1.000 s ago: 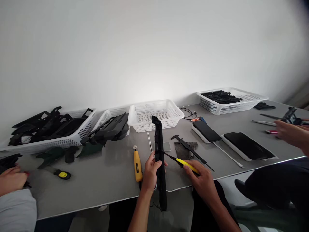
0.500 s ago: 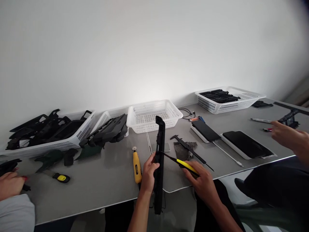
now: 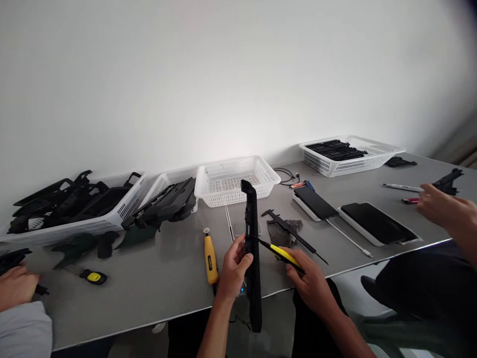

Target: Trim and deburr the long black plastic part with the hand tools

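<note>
While four white lattice baskets (image 3: 234, 181) line the grey desk (image 3: 156, 278) from nine to two o'clock, the left hand (image 3: 233, 271) grips one long black plastic strip (image 3: 252, 248) upright at six o'clock; the right hand (image 3: 311, 283) clasps a slim yellow-black knife (image 3: 283, 252) touching it.
</note>
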The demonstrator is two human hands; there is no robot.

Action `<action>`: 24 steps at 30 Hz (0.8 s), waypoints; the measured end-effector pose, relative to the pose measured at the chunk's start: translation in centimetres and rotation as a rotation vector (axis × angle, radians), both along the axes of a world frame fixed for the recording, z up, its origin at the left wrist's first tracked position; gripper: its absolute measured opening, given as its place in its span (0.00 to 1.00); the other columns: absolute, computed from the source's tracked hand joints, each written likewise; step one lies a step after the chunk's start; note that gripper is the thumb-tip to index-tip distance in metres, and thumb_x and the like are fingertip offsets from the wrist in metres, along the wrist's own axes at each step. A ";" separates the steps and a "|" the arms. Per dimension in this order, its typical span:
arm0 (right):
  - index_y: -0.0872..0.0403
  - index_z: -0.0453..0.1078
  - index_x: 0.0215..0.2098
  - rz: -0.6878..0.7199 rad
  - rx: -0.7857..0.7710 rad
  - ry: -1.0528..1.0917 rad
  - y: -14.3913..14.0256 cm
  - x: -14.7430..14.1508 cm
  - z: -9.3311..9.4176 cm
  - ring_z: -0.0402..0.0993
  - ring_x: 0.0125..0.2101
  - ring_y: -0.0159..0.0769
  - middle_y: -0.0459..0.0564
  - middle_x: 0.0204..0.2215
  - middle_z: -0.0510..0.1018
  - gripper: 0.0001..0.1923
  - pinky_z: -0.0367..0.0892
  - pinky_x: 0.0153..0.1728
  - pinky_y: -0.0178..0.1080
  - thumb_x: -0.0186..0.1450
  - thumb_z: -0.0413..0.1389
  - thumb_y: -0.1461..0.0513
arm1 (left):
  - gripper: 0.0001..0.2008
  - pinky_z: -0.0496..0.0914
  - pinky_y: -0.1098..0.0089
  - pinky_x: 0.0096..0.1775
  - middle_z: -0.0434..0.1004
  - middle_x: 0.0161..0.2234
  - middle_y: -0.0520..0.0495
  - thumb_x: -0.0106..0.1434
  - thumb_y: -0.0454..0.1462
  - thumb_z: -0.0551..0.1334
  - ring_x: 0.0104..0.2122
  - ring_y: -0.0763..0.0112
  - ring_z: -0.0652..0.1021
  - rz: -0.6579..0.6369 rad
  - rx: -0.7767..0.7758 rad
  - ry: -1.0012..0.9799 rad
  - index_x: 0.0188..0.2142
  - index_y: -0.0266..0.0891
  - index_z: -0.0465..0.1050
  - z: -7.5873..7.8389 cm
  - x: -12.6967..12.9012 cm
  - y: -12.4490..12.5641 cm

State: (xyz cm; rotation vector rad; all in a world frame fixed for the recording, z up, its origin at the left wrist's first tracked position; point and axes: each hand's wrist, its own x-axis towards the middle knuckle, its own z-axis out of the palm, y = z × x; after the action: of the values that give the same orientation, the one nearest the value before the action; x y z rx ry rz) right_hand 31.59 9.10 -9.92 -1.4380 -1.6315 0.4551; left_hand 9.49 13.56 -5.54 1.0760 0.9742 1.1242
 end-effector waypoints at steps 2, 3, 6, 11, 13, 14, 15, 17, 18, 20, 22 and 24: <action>0.49 0.77 0.60 0.017 0.003 -0.014 0.0 0.0 0.1 0.82 0.48 0.45 0.53 0.49 0.84 0.22 0.77 0.49 0.44 0.72 0.52 0.57 | 0.31 0.73 0.62 0.56 0.83 0.55 0.41 0.60 0.43 0.73 0.56 0.56 0.81 -0.005 0.009 0.010 0.62 0.45 0.73 0.1 0.1 0.0; 0.49 0.77 0.61 0.023 0.009 -0.022 -0.1 0.0 0.1 0.81 0.49 0.46 0.53 0.50 0.84 0.22 0.77 0.51 0.45 0.72 0.52 0.57 | 0.31 0.73 0.62 0.55 0.83 0.54 0.41 0.60 0.44 0.74 0.54 0.57 0.81 -0.007 0.015 0.014 0.62 0.45 0.73 0.2 0.2 0.0; 0.48 0.76 0.63 0.041 0.016 -0.045 0.0 -0.1 -0.1 0.81 0.51 0.46 0.53 0.52 0.84 0.23 0.76 0.54 0.48 0.73 0.51 0.57 | 0.28 0.74 0.64 0.52 0.84 0.49 0.42 0.60 0.46 0.74 0.49 0.59 0.82 -0.021 0.044 0.034 0.56 0.44 0.72 0.0 0.5 0.1; 0.49 0.75 0.63 0.044 0.008 -0.038 0.2 -0.3 -0.4 0.81 0.49 0.45 0.53 0.49 0.84 0.23 0.76 0.51 0.46 0.74 0.51 0.57 | 0.24 0.73 0.66 0.47 0.83 0.46 0.44 0.62 0.48 0.74 0.44 0.63 0.81 -0.026 0.068 0.038 0.52 0.44 0.70 -0.5 0.6 0.2; 0.50 0.75 0.63 0.024 0.009 -0.029 0.2 -0.3 -0.4 0.81 0.48 0.45 0.53 0.49 0.84 0.23 0.77 0.51 0.46 0.74 0.51 0.56 | 0.23 0.72 0.67 0.46 0.82 0.47 0.44 0.62 0.47 0.73 0.43 0.64 0.80 -0.016 0.074 0.048 0.51 0.44 0.70 -0.6 0.5 0.2; 0.50 0.75 0.63 0.016 0.012 -0.023 0.2 -0.3 -0.4 0.81 0.49 0.45 0.53 0.50 0.84 0.23 0.76 0.51 0.46 0.74 0.51 0.56 | 0.22 0.72 0.67 0.45 0.82 0.47 0.44 0.63 0.47 0.73 0.43 0.64 0.80 -0.010 0.079 0.054 0.51 0.43 0.70 -0.7 0.5 0.2; 0.50 0.75 0.63 0.009 0.014 -0.014 0.1 -0.2 -0.5 0.81 0.50 0.45 0.54 0.50 0.84 0.23 0.76 0.51 0.46 0.74 0.51 0.55 | 0.22 0.72 0.68 0.45 0.82 0.46 0.45 0.63 0.47 0.73 0.43 0.65 0.80 -0.006 0.083 0.056 0.51 0.43 0.70 -0.7 0.5 0.2; 0.50 0.75 0.63 -0.001 0.011 0.010 0.1 -0.2 -0.5 0.81 0.52 0.46 0.54 0.53 0.83 0.23 0.76 0.53 0.46 0.75 0.51 0.55 | 0.20 0.72 0.68 0.45 0.82 0.46 0.45 0.64 0.46 0.72 0.42 0.66 0.79 -0.005 0.087 0.051 0.50 0.43 0.70 -0.8 0.5 0.2; 0.50 0.75 0.63 -0.001 0.005 0.018 0.0 -0.1 -0.6 0.80 0.53 0.45 0.55 0.54 0.83 0.23 0.76 0.53 0.46 0.75 0.50 0.54 | 0.20 0.72 0.68 0.46 0.82 0.46 0.45 0.64 0.46 0.72 0.42 0.66 0.79 -0.002 0.087 0.044 0.50 0.43 0.70 -0.9 0.5 0.2; 0.50 0.75 0.63 0.009 -0.011 0.021 0.1 -0.1 -0.7 0.80 0.53 0.45 0.54 0.53 0.83 0.23 0.76 0.54 0.46 0.75 0.50 0.55 | 0.21 0.72 0.67 0.47 0.82 0.46 0.45 0.63 0.46 0.73 0.43 0.65 0.80 0.005 0.083 0.028 0.50 0.43 0.70 -0.9 0.4 0.2; 0.51 0.75 0.62 0.004 -0.007 0.020 0.2 -0.1 -0.9 0.80 0.53 0.45 0.55 0.53 0.83 0.23 0.76 0.54 0.46 0.74 0.50 0.55 | 0.22 0.72 0.67 0.48 0.82 0.47 0.44 0.63 0.46 0.73 0.44 0.65 0.80 0.009 0.068 0.012 0.51 0.43 0.70 -1.0 0.4 0.2; 0.52 0.74 0.63 -0.027 0.010 0.030 0.3 -0.2 -1.0 0.80 0.55 0.45 0.56 0.55 0.82 0.23 0.75 0.56 0.47 0.74 0.50 0.56 | 0.23 0.72 0.67 0.49 0.82 0.48 0.44 0.63 0.46 0.73 0.45 0.65 0.80 0.011 0.048 -0.003 0.52 0.43 0.70 -1.0 0.3 0.3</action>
State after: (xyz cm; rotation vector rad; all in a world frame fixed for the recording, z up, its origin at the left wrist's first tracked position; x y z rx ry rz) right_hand 31.42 9.44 -10.89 -1.4379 -1.5869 0.4501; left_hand 9.80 13.84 -6.59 1.1081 0.9560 1.1630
